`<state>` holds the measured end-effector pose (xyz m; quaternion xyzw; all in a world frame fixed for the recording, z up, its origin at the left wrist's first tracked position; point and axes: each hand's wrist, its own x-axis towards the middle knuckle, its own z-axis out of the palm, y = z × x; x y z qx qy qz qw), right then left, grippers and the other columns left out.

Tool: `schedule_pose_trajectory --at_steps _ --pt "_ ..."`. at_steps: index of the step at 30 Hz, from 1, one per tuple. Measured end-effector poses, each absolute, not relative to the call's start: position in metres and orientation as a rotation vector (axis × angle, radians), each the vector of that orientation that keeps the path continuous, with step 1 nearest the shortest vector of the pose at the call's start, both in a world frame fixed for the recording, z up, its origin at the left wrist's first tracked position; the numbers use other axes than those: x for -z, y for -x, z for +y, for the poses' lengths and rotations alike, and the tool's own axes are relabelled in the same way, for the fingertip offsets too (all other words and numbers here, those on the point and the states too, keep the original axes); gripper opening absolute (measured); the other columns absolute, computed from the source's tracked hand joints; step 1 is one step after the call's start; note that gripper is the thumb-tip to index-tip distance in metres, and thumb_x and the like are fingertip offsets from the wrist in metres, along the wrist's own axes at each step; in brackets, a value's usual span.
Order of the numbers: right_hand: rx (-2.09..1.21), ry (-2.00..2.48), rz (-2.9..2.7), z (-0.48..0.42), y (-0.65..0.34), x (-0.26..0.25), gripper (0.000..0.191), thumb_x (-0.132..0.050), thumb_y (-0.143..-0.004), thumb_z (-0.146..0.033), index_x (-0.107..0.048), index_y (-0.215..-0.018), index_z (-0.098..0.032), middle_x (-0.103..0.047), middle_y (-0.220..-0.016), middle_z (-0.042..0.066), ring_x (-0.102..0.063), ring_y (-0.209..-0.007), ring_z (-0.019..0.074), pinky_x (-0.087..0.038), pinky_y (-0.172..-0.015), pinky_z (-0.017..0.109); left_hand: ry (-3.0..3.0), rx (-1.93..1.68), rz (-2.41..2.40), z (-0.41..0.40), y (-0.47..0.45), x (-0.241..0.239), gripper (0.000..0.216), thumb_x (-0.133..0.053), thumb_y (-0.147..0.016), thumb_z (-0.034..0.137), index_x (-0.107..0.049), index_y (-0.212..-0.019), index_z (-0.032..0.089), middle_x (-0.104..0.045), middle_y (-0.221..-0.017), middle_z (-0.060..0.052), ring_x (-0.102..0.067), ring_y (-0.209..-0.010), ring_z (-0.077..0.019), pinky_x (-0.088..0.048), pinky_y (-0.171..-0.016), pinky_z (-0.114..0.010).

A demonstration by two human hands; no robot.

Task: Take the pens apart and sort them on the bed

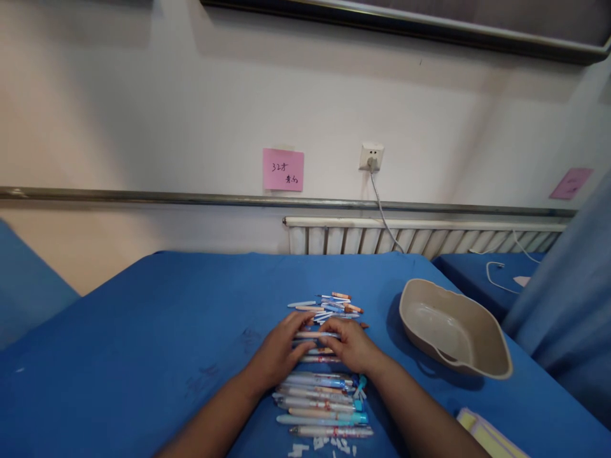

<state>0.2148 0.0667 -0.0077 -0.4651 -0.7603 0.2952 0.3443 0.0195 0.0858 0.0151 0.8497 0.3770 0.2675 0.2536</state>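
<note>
My left hand (283,346) curves around the left ends of a few pens, thumb and forefinger apart along them. From the other side my right hand (352,345) closes its curled fingers over the same pens, one of them a pale peach pen (309,334). Part of these pens is hidden under my fingers. Below my hands lies a row of pens (317,403) side by side, with clear, white and light blue barrels. Beyond my fingertips is a loose pile of thin pen parts (334,306), white, blue and orange-brown. Small white pieces (329,443) are scattered at the near edge.
A beige plastic basin (496,343) stands on the blue-covered table (167,331) to the right. Nearer me is a yellow item with a pale edge (491,437). A white radiator (344,238) and a plugged-in cable (382,207) are behind. A blue curtain (573,286) hangs at right.
</note>
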Motion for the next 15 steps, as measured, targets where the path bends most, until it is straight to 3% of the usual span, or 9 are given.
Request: schedule_pose_trajectory --at_steps 3,8,15 --pt "-0.746 1.204 -1.974 0.068 -0.217 0.009 0.011 -0.052 -0.084 -0.024 -0.062 -0.086 -0.021 -0.067 -0.083 -0.001 -0.059 -0.078 0.0136 -0.042 -0.071 0.023 -2.307 -0.692 1.076 0.088 -0.018 -0.015 0.028 -0.042 -0.088 0.032 -0.055 -0.111 0.023 -0.064 -0.105 -0.005 -0.057 -0.097 -0.0186 -0.042 -0.087 -0.029" --pt "-0.689 1.283 -1.941 0.073 -0.223 0.013 0.007 -0.055 -0.080 -0.020 -0.061 -0.084 -0.020 -0.065 -0.081 -0.001 -0.058 -0.077 0.0135 -0.041 -0.069 0.023 -2.149 -0.548 1.337 0.098 -0.010 -0.015 0.032 -0.030 -0.092 0.038 -0.056 -0.105 0.024 -0.067 -0.073 0.000 -0.063 -0.070 -0.0164 -0.046 -0.069 -0.025" --pt "-0.475 1.510 -2.092 0.078 -0.232 0.019 0.005 -0.055 -0.081 -0.024 -0.058 -0.084 -0.021 -0.064 -0.086 0.001 -0.057 -0.081 0.0155 -0.038 -0.070 0.024 -2.262 -0.579 1.493 0.108 -0.002 -0.011 0.028 -0.038 -0.089 0.035 -0.058 -0.103 0.023 -0.069 -0.095 -0.004 -0.063 -0.086 -0.0194 -0.043 -0.072 -0.026"
